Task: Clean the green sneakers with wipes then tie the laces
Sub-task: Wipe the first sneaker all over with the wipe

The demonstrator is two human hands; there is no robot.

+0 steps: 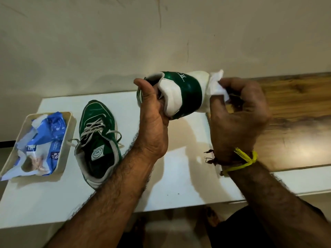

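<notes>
A white counter (pixel 179 176) stands by the wall. A green sneaker (pixel 97 138) lies on it with its laces loose. Just left of the shoe sits a small tray (pixel 69 138) holding a blue pack of wipes (pixel 44 140).

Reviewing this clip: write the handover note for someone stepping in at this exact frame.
Left hand grips the raised sneaker at its collar, heel toward the camera.
Right hand pinches a white wipe against that sneaker's sole edge.
Second sneaker lies on the white table, laces loose.
Wipes pack sits in the tray at far left.
Done: wiping of the held sneaker underway.
Left: finish wiping; whether the second sneaker is wiped cannot be told; tie laces.
</notes>
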